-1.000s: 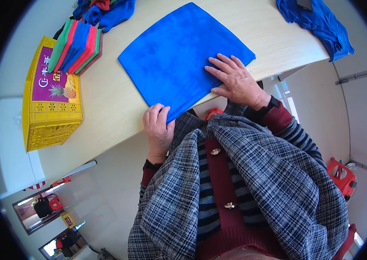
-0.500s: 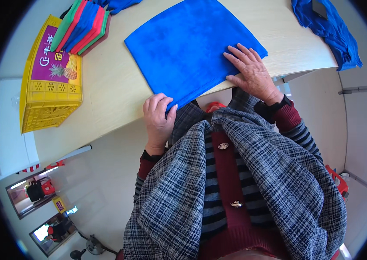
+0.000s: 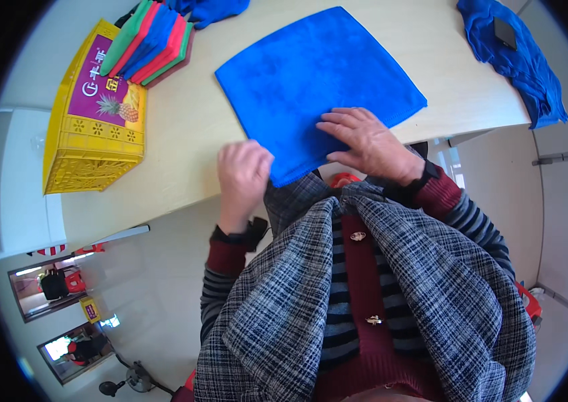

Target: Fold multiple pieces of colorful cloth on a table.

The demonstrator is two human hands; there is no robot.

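Observation:
A blue cloth lies flat on the pale table, its stitched near edge reaching the table's front edge. My right hand rests on the near right part of the cloth, fingers stretched out together and thumb by the near edge. Just left of the cloth's near left corner is my left hand, slightly blurred. Its fingers are curled in, and I see nothing in them. That corner lies free beside the hand.
A yellow plastic crate stands at the left, with a stack of folded green, red and blue cloths against its top. At the far right a crumpled blue cloth carries a dark phone-like slab. More blue cloth lies at the back.
My left hand has let go of the cloth's near left corner and curled beside it. My right hand has slid left along the near edge. The whole view has shifted slightly.

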